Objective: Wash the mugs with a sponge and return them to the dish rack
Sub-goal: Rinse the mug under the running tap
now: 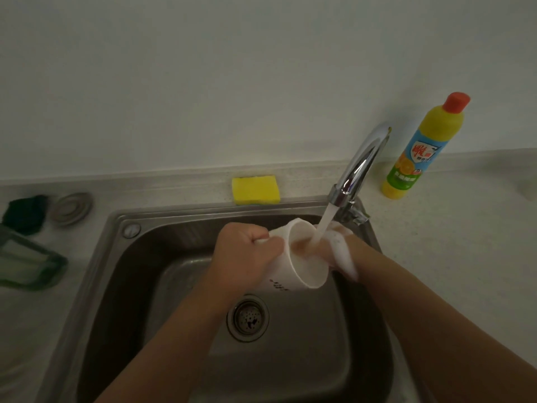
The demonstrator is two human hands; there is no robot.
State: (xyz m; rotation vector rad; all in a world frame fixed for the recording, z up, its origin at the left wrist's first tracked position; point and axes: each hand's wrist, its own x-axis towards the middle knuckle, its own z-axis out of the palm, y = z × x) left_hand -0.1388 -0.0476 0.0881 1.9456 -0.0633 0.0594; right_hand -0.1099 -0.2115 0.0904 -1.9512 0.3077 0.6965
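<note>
mug [311,271]: white, held over the back right part of the sink [180,216], just under the tap [360,167], tipped on its side with the mouth facing the right hand.
left hand [244,254]: a fist curled tight round the mug's handle side, gripping from the left. a sound hold, i'd say, as the mug looks wet and soapy.
right hand [340,251]: covered in foam, at the mug's mouth, fingers going in past the rim. i can't tell whether they are straight or curled in there. no sponge in it that i can see.
water [322,225]: a full stream from the tap, landing inside the mug by those fingers.
step: looks to me like rinsing the inside by hand.
doing it well: turn the mug slowly in the left hand so the stream reaches all round the wall. dip the mouth lower so the suds spill out towards the drain [248,317]. give the outside and handle a pass too. mind the rim, which is near the spout and could knock it.
sponge [255,189]: yellow, flat on the sink's back edge, well apart from both hands.
bottle [418,152]: upright on the counter past the sink's back right corner, cap on.
tray [26,263]: green, at the counter's left edge. i can't tell if that's the rack.
</note>
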